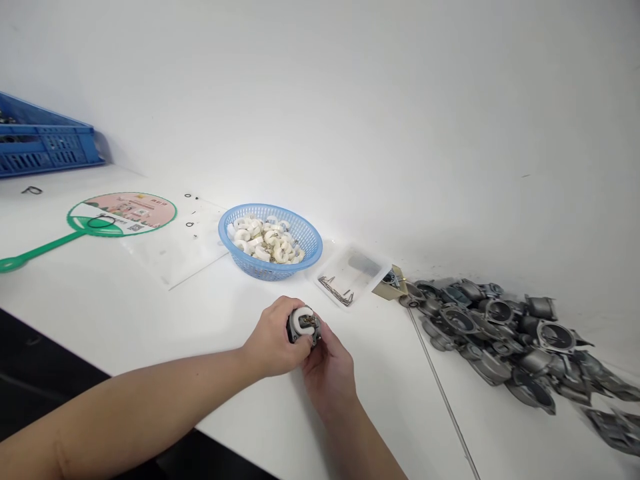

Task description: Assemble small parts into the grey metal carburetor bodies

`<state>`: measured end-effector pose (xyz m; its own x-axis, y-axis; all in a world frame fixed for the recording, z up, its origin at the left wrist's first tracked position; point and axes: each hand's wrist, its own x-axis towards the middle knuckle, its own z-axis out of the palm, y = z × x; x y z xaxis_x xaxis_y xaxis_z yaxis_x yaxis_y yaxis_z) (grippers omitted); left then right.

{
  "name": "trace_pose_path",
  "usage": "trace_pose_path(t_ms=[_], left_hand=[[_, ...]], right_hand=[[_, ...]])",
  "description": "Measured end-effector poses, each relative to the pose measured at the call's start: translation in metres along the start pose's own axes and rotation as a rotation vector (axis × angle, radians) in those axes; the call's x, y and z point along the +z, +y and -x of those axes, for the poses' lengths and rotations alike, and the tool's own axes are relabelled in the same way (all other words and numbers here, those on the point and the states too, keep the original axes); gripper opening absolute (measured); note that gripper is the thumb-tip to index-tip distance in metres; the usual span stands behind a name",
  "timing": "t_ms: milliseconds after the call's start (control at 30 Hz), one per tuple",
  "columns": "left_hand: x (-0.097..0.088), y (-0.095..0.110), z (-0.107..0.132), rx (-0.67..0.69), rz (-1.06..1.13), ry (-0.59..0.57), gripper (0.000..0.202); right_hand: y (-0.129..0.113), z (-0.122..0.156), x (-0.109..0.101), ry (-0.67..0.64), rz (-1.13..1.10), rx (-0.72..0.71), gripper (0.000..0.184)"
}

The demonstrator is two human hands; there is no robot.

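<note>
Nearest, the forearms [145, 407] reach over the table's [240, 427] front edge, left hand [275, 339] and right hand [331, 377] together gripping a housing [317, 331] with a white ring [297, 323] at its mouth. It looks stiff, fairly heavy, perhaps slick, best held by its outer wall; room runs left, while the basket [263, 272] and tray [345, 270] limit forward movement.
</note>
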<state>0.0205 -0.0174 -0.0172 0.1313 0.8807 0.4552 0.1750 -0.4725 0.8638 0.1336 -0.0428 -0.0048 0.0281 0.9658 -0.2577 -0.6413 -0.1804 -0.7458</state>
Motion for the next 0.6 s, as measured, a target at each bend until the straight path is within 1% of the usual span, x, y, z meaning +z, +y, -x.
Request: trace_pose_path(t_ms=[67,200,300,433,533,600], left_hand=[[-0.0017,-0.0004,-0.0006,0.035,-0.003,-0.001,0.035],[-0.0042,-0.0018,-0.0029,0.107,-0.035,0.005,0.033],[-0.0057,-0.0029,-0.0049,0.114,-0.072,-0.007,0.031],[-0.0075,-0.0033,-0.0065,0.087,-0.104,-0.014,0.028],[-0.0082,-0.0029,-0.0063,0.082,-0.108,-0.001,0.025],[-0.0085,-0.0027,-0.0057,0.122,-0.103,0.014,0.024]], right_hand=[[-0.0012,0.0012,-0.0007,0.032,-0.037,0.028,0.026],[-0.0022,0.0042,0.0005,0.01,-0.038,0.031,0.028],[-0.0025,0.0068,0.0031,0.014,-0.041,0.029,0.026],[-0.0028,0.0078,0.0039,0.014,-0.017,0.052,0.025],[-0.0028,0.0077,0.0022,-0.027,-0.003,0.07,0.029],[-0.0029,0.0085,0.0012,-0.058,0.001,0.069,0.033]])
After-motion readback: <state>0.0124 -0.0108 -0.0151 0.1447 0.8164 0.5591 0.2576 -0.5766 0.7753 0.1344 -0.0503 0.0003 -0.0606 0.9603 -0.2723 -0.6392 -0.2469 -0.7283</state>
